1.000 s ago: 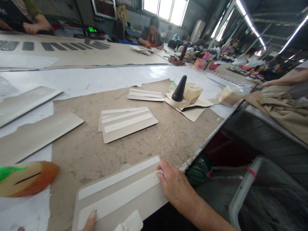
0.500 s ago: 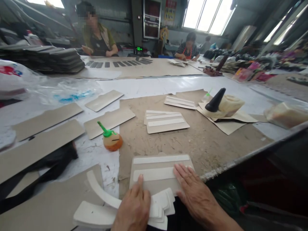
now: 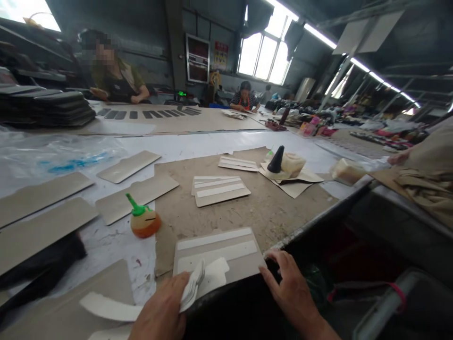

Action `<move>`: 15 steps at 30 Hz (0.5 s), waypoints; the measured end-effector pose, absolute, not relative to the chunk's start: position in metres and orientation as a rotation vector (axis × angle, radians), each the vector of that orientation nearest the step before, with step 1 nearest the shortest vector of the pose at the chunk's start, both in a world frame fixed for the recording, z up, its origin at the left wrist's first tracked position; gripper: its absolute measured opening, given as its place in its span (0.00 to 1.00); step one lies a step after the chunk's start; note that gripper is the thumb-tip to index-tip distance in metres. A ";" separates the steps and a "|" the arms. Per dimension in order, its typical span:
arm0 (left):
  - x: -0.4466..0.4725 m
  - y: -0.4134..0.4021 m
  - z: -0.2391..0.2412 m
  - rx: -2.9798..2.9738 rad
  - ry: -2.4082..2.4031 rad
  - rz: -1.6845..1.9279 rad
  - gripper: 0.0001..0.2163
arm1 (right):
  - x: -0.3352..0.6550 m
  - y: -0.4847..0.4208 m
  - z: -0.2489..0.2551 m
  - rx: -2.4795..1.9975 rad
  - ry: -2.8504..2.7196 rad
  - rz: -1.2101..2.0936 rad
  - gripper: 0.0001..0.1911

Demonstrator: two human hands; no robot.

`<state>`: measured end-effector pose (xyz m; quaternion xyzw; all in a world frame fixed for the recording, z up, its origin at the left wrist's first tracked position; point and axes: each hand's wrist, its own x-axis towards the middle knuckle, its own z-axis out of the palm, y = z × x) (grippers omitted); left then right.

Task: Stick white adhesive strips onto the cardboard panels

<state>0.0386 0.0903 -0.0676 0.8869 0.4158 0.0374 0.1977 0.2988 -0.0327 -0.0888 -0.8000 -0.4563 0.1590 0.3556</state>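
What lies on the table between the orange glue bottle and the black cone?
In the head view, a stack of tan panels lies between the glue bottle and the cone.

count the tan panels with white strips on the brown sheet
3 places: one panel by the hands, a stack mid-sheet, another farther back near the black cone. The stacks hide their own number.

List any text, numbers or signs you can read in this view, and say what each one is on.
None can be read.
Green digits on the small display at the far bench: lit, too small to read.
Red poster on the back wall: lettering blurred.
Framed board beside it: too dark and small.
Card panel between the left hand and right hand, and the white strips the left hand holds: blank.
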 end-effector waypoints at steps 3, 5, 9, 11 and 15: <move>0.059 0.085 -0.052 2.312 1.008 0.160 0.18 | 0.294 -0.028 -0.093 -2.073 -0.889 0.662 0.14; 0.076 0.082 -0.042 2.238 0.919 0.168 0.13 | 0.290 -0.021 -0.092 -2.007 -0.750 0.833 0.13; 0.101 0.078 -0.032 2.194 0.860 0.208 0.15 | 0.276 -0.012 -0.061 -1.780 -0.664 0.997 0.12; 0.106 0.079 -0.028 2.198 0.815 0.260 0.30 | 0.265 -0.008 -0.030 -1.635 -0.714 1.013 0.11; 0.103 0.086 -0.010 2.149 0.818 0.597 0.17 | 0.241 0.008 0.035 -1.347 -0.955 1.002 0.08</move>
